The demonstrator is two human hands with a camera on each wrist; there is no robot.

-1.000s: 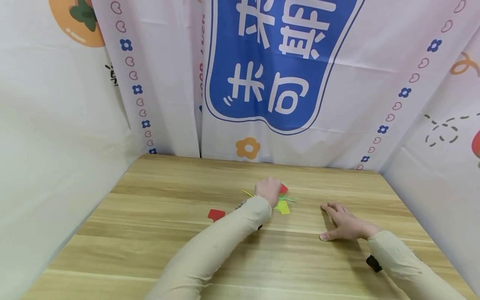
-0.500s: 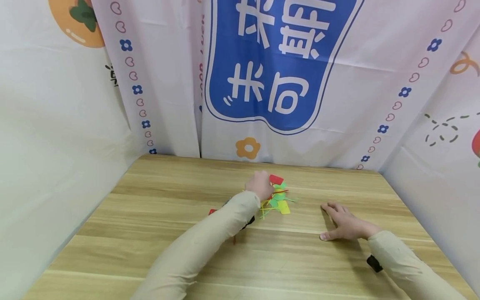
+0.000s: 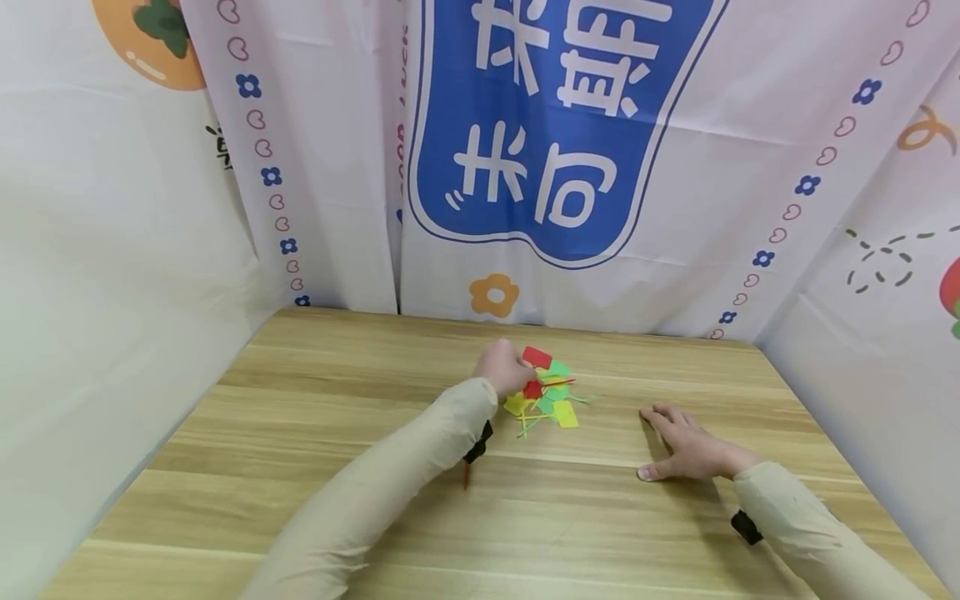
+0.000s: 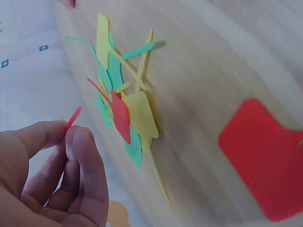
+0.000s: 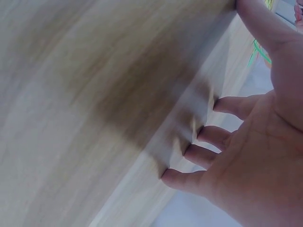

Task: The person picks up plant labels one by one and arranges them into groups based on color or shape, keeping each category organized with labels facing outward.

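Just left of the pile, my left hand (image 3: 504,368) pinches a red plastic cable-tie tag (image 3: 537,357) between thumb and fingers. In the left wrist view only a short red end of it shows past the fingertips. The pile is a tangle of flat tags with thin tails: green tags (image 4: 113,71), yellow tags (image 4: 141,113) and one red tag (image 4: 120,117). Another red tag (image 4: 265,161) lies apart, nearer to me; my left forearm mostly hides it in the head view. My right hand (image 3: 690,446) rests on the table with fingers spread and fingertips down.
The wooden tabletop (image 3: 570,517) runs back to a printed white cloth (image 3: 337,208) that hangs along its rear and sides. Black wrist straps show on the left wrist (image 3: 478,443) and right wrist (image 3: 746,527).
My left hand has moved left from over the pile, drawing the red cable-tie tag with it and uncovering the yellow and green tags. The right hand has stayed in place.
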